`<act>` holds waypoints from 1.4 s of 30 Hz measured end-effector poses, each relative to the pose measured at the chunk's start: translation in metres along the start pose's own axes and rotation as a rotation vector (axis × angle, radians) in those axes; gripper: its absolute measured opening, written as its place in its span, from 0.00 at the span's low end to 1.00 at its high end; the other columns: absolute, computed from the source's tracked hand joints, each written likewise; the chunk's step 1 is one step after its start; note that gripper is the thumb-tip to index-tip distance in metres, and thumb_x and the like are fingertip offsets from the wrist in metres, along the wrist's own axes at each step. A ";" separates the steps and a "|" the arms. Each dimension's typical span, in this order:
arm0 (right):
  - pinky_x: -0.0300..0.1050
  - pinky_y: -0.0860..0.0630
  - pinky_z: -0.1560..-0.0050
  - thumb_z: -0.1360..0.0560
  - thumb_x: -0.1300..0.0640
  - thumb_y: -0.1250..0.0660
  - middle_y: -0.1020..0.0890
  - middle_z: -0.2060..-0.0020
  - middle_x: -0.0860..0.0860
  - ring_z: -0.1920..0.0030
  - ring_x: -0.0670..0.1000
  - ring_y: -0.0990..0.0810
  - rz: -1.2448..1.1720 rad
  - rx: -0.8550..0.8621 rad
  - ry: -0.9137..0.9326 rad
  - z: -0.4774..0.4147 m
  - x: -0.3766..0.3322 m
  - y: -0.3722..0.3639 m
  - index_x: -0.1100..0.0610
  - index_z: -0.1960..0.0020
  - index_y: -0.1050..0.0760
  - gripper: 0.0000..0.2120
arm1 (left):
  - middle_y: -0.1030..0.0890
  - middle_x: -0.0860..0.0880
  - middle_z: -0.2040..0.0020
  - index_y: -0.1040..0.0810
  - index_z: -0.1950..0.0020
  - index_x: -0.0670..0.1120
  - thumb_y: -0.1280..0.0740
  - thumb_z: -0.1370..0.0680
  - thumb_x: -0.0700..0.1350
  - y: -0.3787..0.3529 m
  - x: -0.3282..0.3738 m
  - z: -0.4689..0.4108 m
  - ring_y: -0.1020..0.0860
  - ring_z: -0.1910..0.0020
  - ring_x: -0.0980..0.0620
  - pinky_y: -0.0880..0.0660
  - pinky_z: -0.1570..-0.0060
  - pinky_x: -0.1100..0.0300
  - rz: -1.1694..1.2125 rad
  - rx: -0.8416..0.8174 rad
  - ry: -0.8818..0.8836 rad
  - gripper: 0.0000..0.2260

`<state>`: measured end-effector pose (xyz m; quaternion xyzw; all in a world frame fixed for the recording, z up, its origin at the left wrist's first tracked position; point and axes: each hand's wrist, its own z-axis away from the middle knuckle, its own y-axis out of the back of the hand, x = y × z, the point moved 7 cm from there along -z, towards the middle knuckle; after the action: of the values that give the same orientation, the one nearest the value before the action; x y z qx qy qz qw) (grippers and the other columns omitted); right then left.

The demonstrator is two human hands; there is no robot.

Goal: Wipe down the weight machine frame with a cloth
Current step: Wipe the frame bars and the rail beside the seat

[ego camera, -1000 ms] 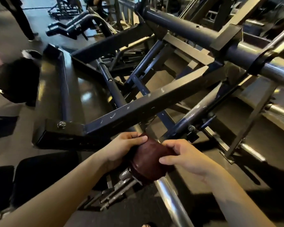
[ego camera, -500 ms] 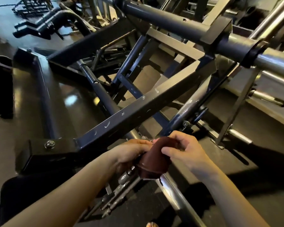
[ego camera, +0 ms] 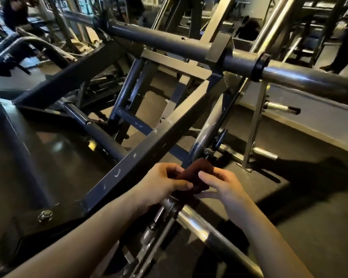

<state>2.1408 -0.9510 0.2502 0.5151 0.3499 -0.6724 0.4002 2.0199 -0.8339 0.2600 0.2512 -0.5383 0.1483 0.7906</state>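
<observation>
A dark red cloth [ego camera: 197, 173] is bunched between both hands, just above the chrome bar [ego camera: 205, 235] that runs toward me. My left hand [ego camera: 165, 181] pinches the cloth's left side with thumb and curled fingers. My right hand [ego camera: 221, 182] grips its right side, thumb on top. The dark blue square beam [ego camera: 149, 149] of the weight machine frame slants up to the right, right behind my left hand. A thick round crossbar [ego camera: 169, 42] spans the top of the frame.
A bolted base plate [ego camera: 45, 215] sits at the lower left. Chrome weight pegs [ego camera: 281, 109] stick out at the right. Dark rubber flooring [ego camera: 289, 187] lies under the frame. A person's legs [ego camera: 344, 49] stand at the far right; another person [ego camera: 14, 13] is at the top left.
Both hands have lifted the cloth slightly up off the chrome bar's end and folded it narrower. The view has tilted upward, showing more of the upper frame.
</observation>
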 end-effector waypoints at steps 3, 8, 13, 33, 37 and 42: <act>0.45 0.17 0.55 0.21 0.59 0.31 0.13 0.54 0.52 0.51 0.51 0.13 0.013 0.093 0.042 -0.010 -0.012 0.012 0.57 0.45 0.18 0.06 | 0.13 0.46 0.52 0.17 0.47 0.45 0.21 0.27 0.42 0.002 0.012 -0.014 0.14 0.52 0.48 0.18 0.45 0.47 -0.057 0.015 0.001 0.11; 0.53 0.18 0.49 0.24 0.58 0.26 0.14 0.55 0.53 0.51 0.54 0.15 0.017 0.409 0.148 -0.067 -0.042 0.066 0.55 0.49 0.17 0.04 | 0.18 0.57 0.51 0.20 0.44 0.54 0.24 0.25 0.49 0.039 0.078 -0.022 0.18 0.52 0.60 0.19 0.49 0.60 -0.490 0.382 -0.235 0.12; 0.53 0.19 0.48 0.25 0.50 0.30 0.16 0.56 0.49 0.53 0.51 0.17 0.167 0.710 0.279 -0.161 -0.083 0.118 0.48 0.52 0.21 0.03 | 0.24 0.54 0.42 0.23 0.32 0.52 0.28 0.23 0.59 0.064 0.130 -0.056 0.27 0.41 0.55 0.31 0.45 0.60 -0.957 0.610 -0.310 0.23; 0.38 0.31 0.53 0.19 0.54 0.33 0.20 0.47 0.54 0.44 0.53 0.21 0.329 0.843 0.354 -0.192 -0.096 0.100 0.58 0.42 0.23 0.09 | 0.20 0.55 0.50 0.17 0.37 0.50 0.24 0.26 0.55 0.084 0.112 -0.104 0.21 0.51 0.57 0.22 0.48 0.58 -0.660 0.457 -0.157 0.19; 0.33 0.24 0.58 0.22 0.55 0.28 0.18 0.56 0.49 0.54 0.47 0.18 0.232 0.725 0.512 -0.167 -0.077 0.059 0.56 0.48 0.21 0.06 | 0.20 0.54 0.51 0.16 0.37 0.52 0.25 0.26 0.56 0.083 0.111 -0.105 0.21 0.52 0.56 0.21 0.48 0.52 -0.692 0.456 -0.174 0.19; 0.37 0.26 0.53 0.22 0.57 0.29 0.20 0.53 0.51 0.52 0.49 0.21 0.384 0.723 0.599 -0.171 -0.090 0.069 0.58 0.47 0.22 0.06 | 0.19 0.54 0.50 0.16 0.38 0.51 0.24 0.26 0.55 0.083 0.112 -0.107 0.20 0.51 0.55 0.20 0.46 0.50 -0.656 0.432 -0.167 0.19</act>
<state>2.2862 -0.8142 0.2955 0.8460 0.0934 -0.4875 0.1948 2.1030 -0.7097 0.3518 0.5813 -0.4485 -0.0231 0.6786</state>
